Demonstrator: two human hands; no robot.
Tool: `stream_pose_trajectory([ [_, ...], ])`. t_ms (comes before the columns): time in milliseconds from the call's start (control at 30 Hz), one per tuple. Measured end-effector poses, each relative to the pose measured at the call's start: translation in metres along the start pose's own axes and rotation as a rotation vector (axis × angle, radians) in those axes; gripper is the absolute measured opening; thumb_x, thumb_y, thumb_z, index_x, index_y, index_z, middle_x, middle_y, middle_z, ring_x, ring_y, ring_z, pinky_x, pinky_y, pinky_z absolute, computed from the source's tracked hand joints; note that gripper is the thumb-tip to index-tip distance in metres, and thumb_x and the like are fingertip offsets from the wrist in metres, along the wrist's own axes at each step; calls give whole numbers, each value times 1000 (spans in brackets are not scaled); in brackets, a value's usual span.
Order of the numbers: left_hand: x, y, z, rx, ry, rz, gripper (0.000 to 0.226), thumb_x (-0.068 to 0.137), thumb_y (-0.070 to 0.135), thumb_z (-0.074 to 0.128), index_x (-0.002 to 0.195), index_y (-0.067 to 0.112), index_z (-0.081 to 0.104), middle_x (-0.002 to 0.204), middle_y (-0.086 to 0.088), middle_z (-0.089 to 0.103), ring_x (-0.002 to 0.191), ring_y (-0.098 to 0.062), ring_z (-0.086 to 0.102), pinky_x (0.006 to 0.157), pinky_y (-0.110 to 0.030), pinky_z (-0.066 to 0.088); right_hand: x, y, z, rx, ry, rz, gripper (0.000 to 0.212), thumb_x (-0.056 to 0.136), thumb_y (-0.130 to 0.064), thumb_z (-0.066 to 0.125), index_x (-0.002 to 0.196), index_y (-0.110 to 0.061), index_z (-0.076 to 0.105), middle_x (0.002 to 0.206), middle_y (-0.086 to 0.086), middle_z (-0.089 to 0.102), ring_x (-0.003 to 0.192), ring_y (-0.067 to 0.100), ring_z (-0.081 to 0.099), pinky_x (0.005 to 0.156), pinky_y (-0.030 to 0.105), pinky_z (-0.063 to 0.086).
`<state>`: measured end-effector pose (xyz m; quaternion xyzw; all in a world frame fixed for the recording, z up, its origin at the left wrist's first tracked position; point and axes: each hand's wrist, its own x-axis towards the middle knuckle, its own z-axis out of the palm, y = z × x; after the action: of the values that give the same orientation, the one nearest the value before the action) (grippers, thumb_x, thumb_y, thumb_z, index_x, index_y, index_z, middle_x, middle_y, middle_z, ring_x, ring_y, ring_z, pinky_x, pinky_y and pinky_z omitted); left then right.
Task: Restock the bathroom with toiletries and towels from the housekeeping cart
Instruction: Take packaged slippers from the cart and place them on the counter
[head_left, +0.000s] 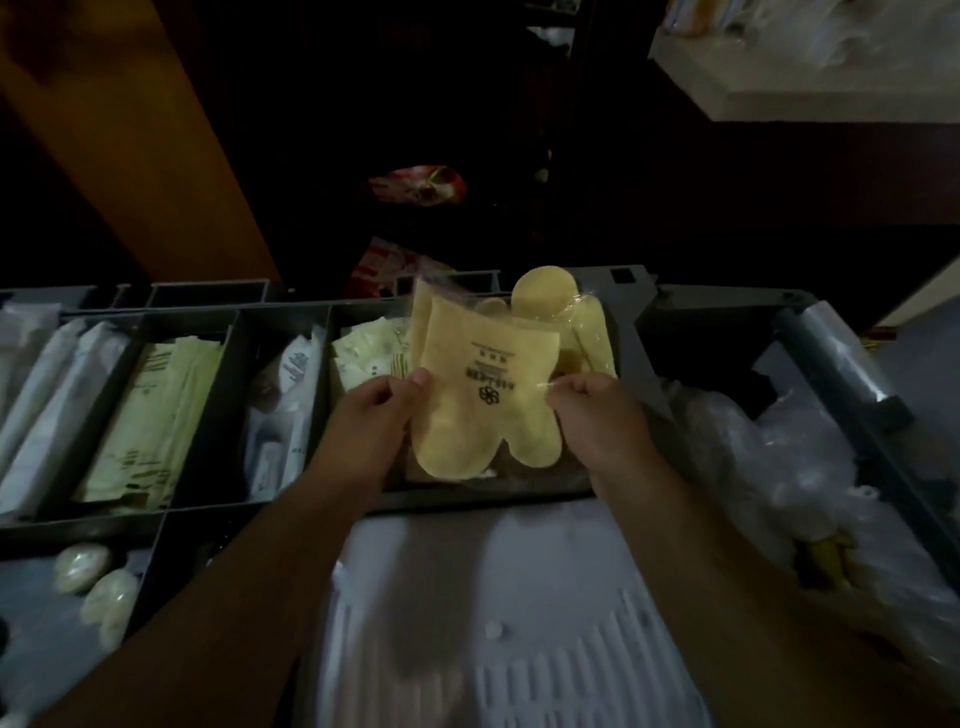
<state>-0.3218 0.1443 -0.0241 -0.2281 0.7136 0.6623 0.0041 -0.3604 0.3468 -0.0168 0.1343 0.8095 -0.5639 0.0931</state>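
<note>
The room beyond the cart (631, 332) is dark. A red wrapper (418, 187) shows there, and a pale shelf (810, 88) hangs up to the right. At the cart's right end lies a heap of clear bags (769, 467), with a plastic roll (841, 358) just beside it. A white slatted panel (524, 639) lies under our forearms, near us.

Both our arms reach forward over that panel. Our left hand (376, 418) pinches the left edge of the pack (480, 410), thumb on its face and fingers (415, 378) curled behind. Our right hand (597, 415) pinches the right edge in the same way. So both hands grip the pack, which we hold tilted above the tray's right-hand bin. It is yellow, in clear wrap, with dark print and a flower mark facing us; more yellow pieces show behind it in the wrap.

The cart's top is a grey tray of bins. From the left they hold white wrapped bundles (47, 395), pale green sachets (150, 415), white packets (288, 395), and cream packets (363, 358) under the pack. A nearer bin at lower left holds round soaps (83, 566).
</note>
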Motion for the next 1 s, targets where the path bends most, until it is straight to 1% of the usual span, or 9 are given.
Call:
stream_pose_trajectory([
  [67,-9,3,-13,-142,6,-37,34,96,37,63,89,3,63,78,-7,72,73,-20,69,65,-32,58,-5,-9,17,61,-47,3,13,88,-26,65,99,-20,67,91,-4,67,87,13,62,68,28,49],
  [167,-31,10,-38,-291,47,-56,18,98,23,60,92,6,58,81,-12,69,74,-23,68,65,-37,60,-19,-19,45,235,-203,35,55,63,-39,76,110,-12,68,105,10,74,99,30,70,88,51,58],
  [200,-40,13,-48,-314,57,-65,13,99,19,58,93,7,57,82,-11,71,75,-23,70,66,-40,60,-24,-22,53,308,-272,66,58,64,-34,79,115,-9,68,107,13,74,100,31,71,91,53,57],
  [267,-57,16,-73,-330,66,-59,4,98,8,54,97,8,58,87,-9,73,79,-23,72,65,-40,61,-35,-26,68,423,-414,125,34,82,-13,74,114,-3,69,104,15,75,96,30,72,88,49,58],
  [333,-72,14,-103,-379,49,-27,17,91,-2,55,105,7,61,95,-9,75,89,-26,73,72,-42,58,-52,-30,82,456,-520,152,19,91,-1,63,109,-1,69,101,17,75,91,29,73,81,44,60],
  [433,-96,6,-148,-384,25,19,36,77,-1,61,111,11,63,100,-8,74,95,-30,71,75,-45,57,-82,-35,101,412,-597,66,19,92,2,60,108,0,70,102,18,75,91,28,74,76,40,61],
  [633,-166,-22,-227,-446,-37,55,60,67,2,58,125,15,63,110,-16,73,98,-31,72,68,-35,60,-166,-46,146,285,-650,-36,14,92,2,62,100,-5,71,96,16,77,84,27,74,68,35,60],
  [800,-226,-54,-281,-500,6,52,53,56,-1,65,108,12,68,100,-22,71,82,-32,70,64,-36,57,-234,-42,191,226,-772,-43,18,92,-4,63,109,-6,70,102,16,76,94,32,73,77,40,58],
  [1000,-288,-91,-320,-573,72,38,60,65,-4,60,120,18,64,108,-22,71,92,-36,67,76,-42,55,-296,-28,231,124,-878,-86,30,84,-1,71,114,-8,69,104,15,76,100,34,72,94,56,54],
])
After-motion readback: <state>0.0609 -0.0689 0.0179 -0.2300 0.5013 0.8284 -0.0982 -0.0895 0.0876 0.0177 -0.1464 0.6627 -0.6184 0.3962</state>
